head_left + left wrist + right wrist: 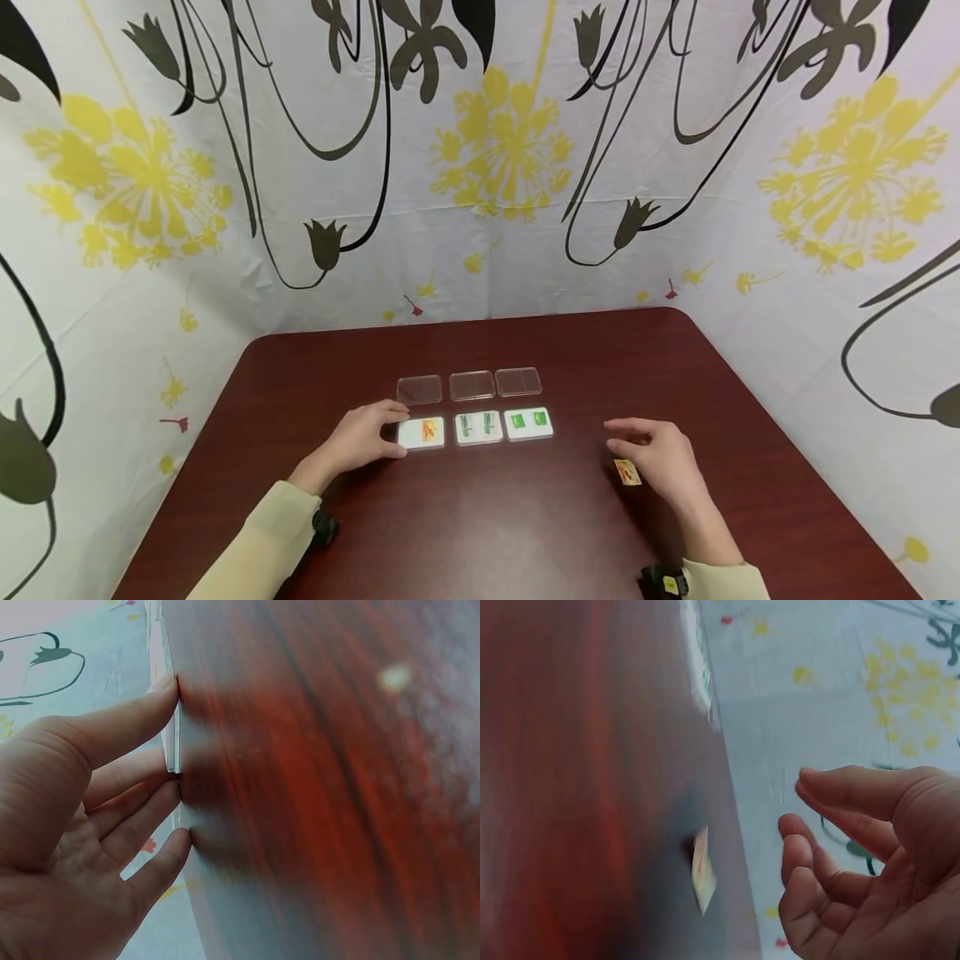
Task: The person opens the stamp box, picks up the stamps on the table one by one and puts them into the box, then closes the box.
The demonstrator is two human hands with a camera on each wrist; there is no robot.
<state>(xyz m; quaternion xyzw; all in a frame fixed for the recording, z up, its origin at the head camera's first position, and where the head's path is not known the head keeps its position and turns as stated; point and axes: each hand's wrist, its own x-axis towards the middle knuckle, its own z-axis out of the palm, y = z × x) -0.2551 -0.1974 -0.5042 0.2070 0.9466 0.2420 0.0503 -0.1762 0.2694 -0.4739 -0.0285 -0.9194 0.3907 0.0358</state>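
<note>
My left hand (363,433) holds the left end of a clear plastic case (411,435) with a white insert and an orange picture square. In the left wrist view the thumb and fingertips meet the thin edge of the case (174,735). My right hand (663,458) hovers over the table's right side, thumb and index finger apart with nothing between them. Below its fingertips is a small orange picture square (627,472), seen nearly edge-on as a pale piece (703,874) in the right wrist view.
Beside the left case lie a case with two grey-green pictures (478,427) and one with two green pictures (528,423). Behind them is a row of three clear plastic trays (472,385). Patterned cloth (487,267) surrounds the dark red table (480,517).
</note>
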